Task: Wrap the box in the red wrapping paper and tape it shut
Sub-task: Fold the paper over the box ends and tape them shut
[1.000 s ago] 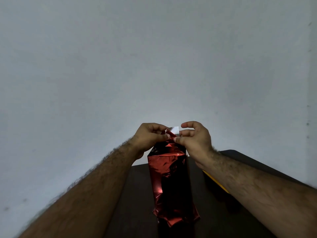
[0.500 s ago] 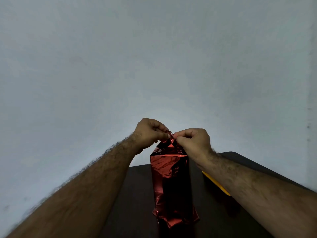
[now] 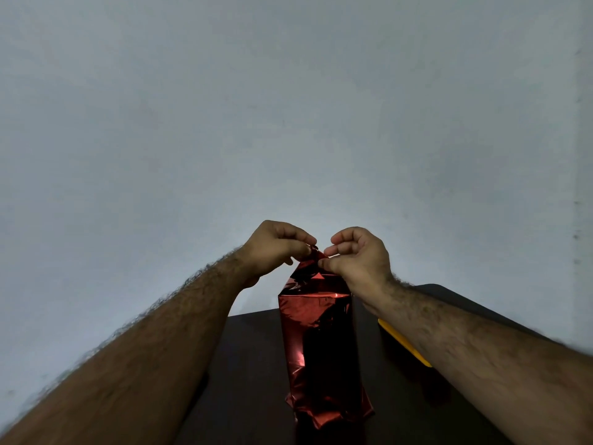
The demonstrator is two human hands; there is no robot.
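Red shiny wrapping paper [image 3: 316,342] is covering a tall box that is standing upright on a dark table [image 3: 250,380]. The box itself is hidden under the paper. It is standing a little below the middle of the picture, toward 6 o'clock. The paper is crinkling at the bottom, where it is spreading out onto the table.

Both hands are meeting at the top of the box, close together and almost touching. The left hand [image 3: 276,248] is reaching in from 8 o'clock, and its curled fingers are pinching the bunched paper tip. The right hand [image 3: 359,258] is reaching in from 4 o'clock, and its thumb and fingers are pinching the same tip from the other side. The paper is gathering into a small point between them.

A yellow thing [image 3: 404,343] is lying on the table at 4 o'clock from the box, partly hiding under the right arm. A plain grey wall [image 3: 288,107] is filling everything behind.
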